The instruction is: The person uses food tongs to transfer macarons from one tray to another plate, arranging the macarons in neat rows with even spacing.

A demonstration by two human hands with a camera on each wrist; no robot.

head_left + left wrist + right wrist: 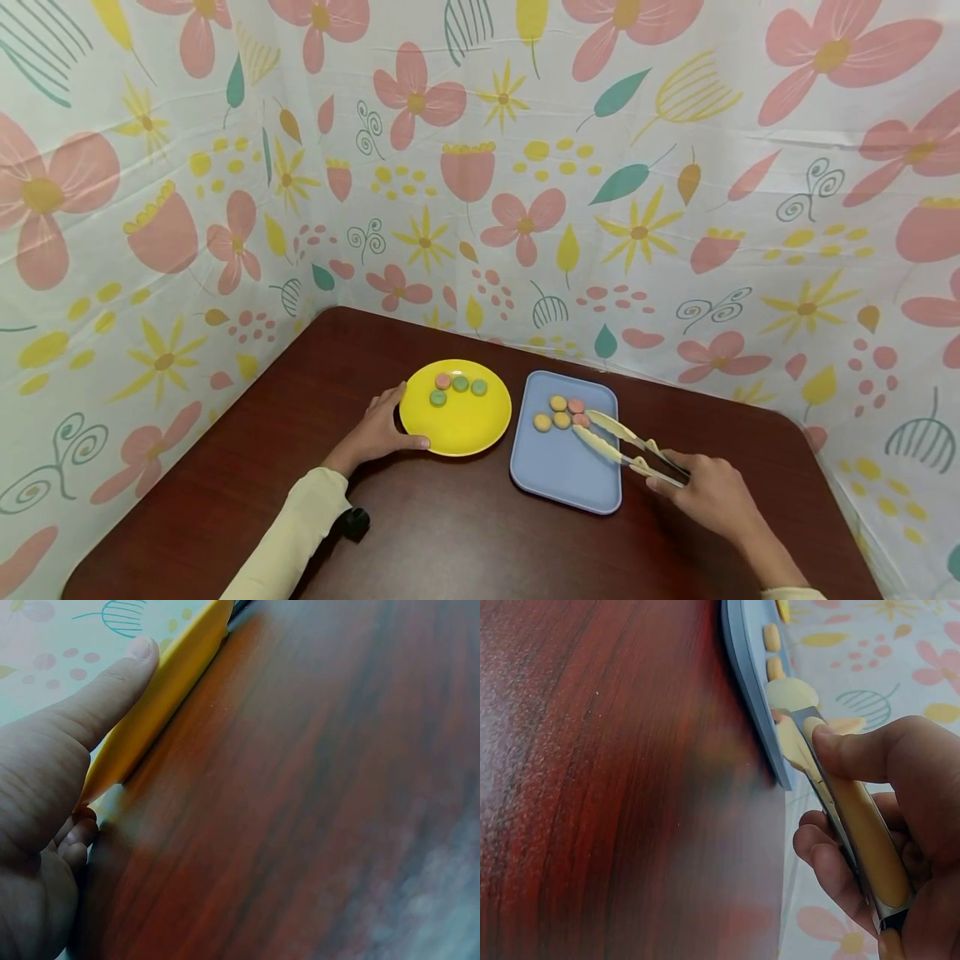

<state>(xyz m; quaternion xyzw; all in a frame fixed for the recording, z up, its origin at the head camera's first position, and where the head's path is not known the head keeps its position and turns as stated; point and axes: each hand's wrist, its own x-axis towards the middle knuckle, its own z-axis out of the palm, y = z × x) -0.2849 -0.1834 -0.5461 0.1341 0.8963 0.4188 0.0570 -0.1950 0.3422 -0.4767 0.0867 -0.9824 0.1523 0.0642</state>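
Note:
On the left, a round yellow plate (457,429) carries a pink macaron (443,381) and three green macarons (478,387) on its far half. My left hand (384,427) holds the plate's left rim, its thumb lying along the near edge. The right hand (712,493) grips a pair of tongs (643,454) with pale yellow tips and a metal body. Those tips stand apart on either side of the nearer pink macaron (581,422) on a blue tray (566,479). Beside it lie another pink macaron (575,406) and three yellow macarons (561,421).
Plate and tray stand side by side on a dark reddish-brown table (435,533). A flower-printed cloth (525,167) hangs behind the table and along its sides. Near the left forearm shows a small black object (356,524).

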